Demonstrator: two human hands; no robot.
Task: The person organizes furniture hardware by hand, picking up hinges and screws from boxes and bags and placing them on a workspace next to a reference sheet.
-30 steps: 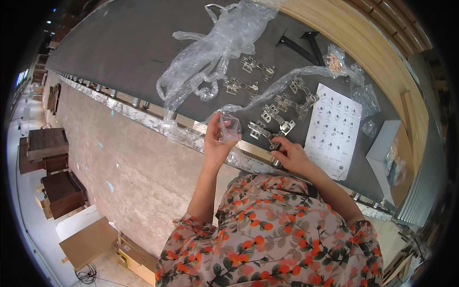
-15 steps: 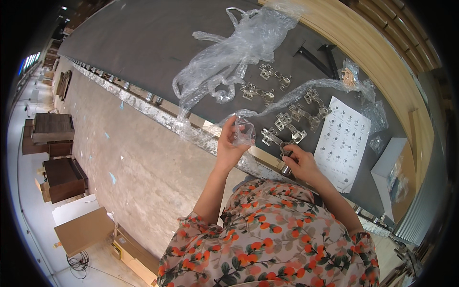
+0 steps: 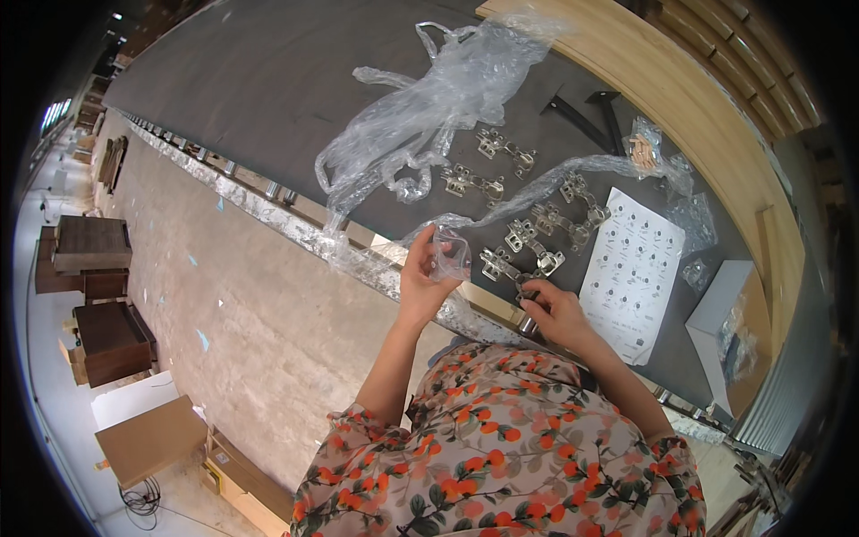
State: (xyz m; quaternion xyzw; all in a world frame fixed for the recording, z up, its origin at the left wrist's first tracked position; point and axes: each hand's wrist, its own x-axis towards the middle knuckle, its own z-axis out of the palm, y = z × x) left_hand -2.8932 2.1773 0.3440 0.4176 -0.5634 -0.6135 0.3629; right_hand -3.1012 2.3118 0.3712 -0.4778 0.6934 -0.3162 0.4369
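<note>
My left hand (image 3: 420,294) holds a small clear plastic bag (image 3: 454,259) between thumb and fingers, just over the table's near edge. To its right, my right hand (image 3: 562,315) pinches the near end of a metal cabinet hinge (image 3: 498,264) lying on the dark tabletop (image 3: 259,80). The fingertips partly cover that end. Several similar hinges lie beyond it, among them one hinge (image 3: 521,237) close by and another hinge (image 3: 474,182) farther left. A white printed sheet (image 3: 631,277) rests right of my right hand.
Crumpled clear plastic wrap (image 3: 403,116) spreads across the table's far left part. Two black metal brackets (image 3: 582,121), a bag of wooden dowels (image 3: 642,152) and an opened carton (image 3: 729,331) lie farther right. Long wooden boards (image 3: 626,54) border the far side. Brown cabinets (image 3: 107,340) stand on the floor leftward.
The whole view has shifted slightly. Both hands keep nearly the same places, the left still on the bag and the right still at the hinge's end.
</note>
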